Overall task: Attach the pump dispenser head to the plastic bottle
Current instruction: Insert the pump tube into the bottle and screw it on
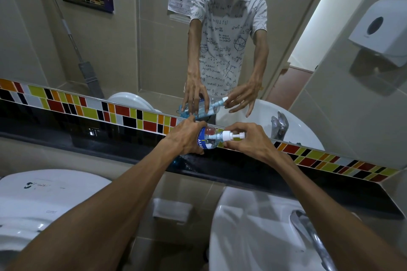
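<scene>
A clear plastic bottle [208, 138] with a blue label is held tilted on its side, neck pointing right, above the black ledge [242, 171]. My left hand [185, 138] is wrapped around its body. A white pump dispenser head [231, 136] sits at the bottle's neck, its nozzle pointing right. My right hand [248, 141] grips the pump's collar with thumb and fingers. The mirror [154, 39] behind repeats both hands and the bottle.
A white sink [253, 237] with a chrome tap [308, 233] lies below right. A white toilet tank [44, 200] is at lower left. Coloured tiles [88, 108] run along the wall. A paper dispenser [381, 31] hangs at the upper right.
</scene>
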